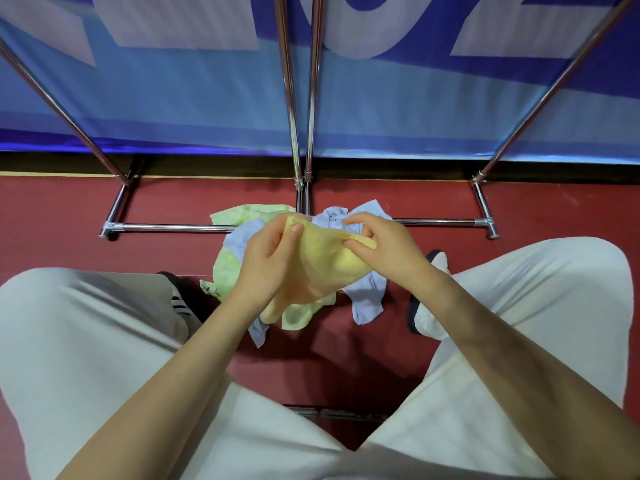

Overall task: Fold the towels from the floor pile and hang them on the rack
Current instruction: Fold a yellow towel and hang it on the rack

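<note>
Two hands (325, 251) hold one yellow towel (322, 268).

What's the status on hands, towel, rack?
Left hand and right hand both pinch the yellow towel, held above the floor pile. Not yet folded. Rack bare in view, nothing blocking.

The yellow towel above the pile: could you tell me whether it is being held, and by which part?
Yes. The left hand pinches the yellow towel at one upper corner and the right hand pinches its top edge at the other end, so it hangs between them.
</note>
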The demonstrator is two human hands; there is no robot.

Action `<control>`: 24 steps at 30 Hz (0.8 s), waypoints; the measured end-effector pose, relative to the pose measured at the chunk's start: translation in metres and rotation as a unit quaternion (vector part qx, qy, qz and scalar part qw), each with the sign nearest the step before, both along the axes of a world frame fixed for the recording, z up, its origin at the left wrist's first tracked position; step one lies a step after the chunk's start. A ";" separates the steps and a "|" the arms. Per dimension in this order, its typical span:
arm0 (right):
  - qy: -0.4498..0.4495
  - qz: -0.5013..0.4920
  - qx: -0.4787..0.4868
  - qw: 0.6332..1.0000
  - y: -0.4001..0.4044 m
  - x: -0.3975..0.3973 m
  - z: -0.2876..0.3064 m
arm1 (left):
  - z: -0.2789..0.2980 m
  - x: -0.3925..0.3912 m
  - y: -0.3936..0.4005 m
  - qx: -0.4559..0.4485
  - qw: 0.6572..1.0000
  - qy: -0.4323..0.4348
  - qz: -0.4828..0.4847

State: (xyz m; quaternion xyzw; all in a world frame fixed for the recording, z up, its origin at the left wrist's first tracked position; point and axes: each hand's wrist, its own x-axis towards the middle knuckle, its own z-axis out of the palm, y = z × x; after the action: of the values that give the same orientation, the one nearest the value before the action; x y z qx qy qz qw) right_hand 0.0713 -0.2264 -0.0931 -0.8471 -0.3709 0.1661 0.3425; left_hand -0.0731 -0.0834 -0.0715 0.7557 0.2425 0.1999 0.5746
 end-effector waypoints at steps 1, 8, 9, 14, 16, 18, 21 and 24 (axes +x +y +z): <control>-0.012 -0.005 -0.005 1.000 0.000 0.000 -0.003 | 0.000 -0.001 -0.004 0.003 1.000 -0.004 -0.018; -0.044 0.010 0.026 0.999 0.001 0.000 -0.012 | 0.003 -0.001 -0.005 -0.030 0.999 -0.023 0.014; 0.000 0.008 0.007 1.000 0.002 -0.002 -0.010 | 0.004 -0.001 -0.004 -0.042 0.999 -0.025 0.021; 0.242 -0.096 0.082 0.962 0.005 0.004 0.000 | 0.005 0.000 0.002 -0.065 0.996 -0.021 0.054; 0.323 -0.142 0.182 0.918 0.003 0.008 0.003 | 0.004 0.000 0.005 -0.088 0.993 -0.030 0.074; 0.339 -0.156 0.231 0.898 0.001 0.007 0.006 | 0.001 0.001 0.007 -0.109 0.990 -0.034 0.085; 0.228 -0.147 0.239 0.932 0.003 0.001 0.009 | -0.004 0.002 0.006 -0.136 0.985 -0.026 0.099; 0.118 -0.154 0.226 0.954 0.006 -0.004 0.008 | -0.005 0.004 0.008 -0.170 0.977 -0.022 0.128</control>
State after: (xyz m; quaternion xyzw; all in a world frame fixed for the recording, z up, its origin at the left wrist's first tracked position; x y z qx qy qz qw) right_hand 0.0677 -0.2203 -0.0854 -0.7685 -0.2207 0.1218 0.5881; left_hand -0.0690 -0.0753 -0.0769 0.6053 0.3549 0.2437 0.6695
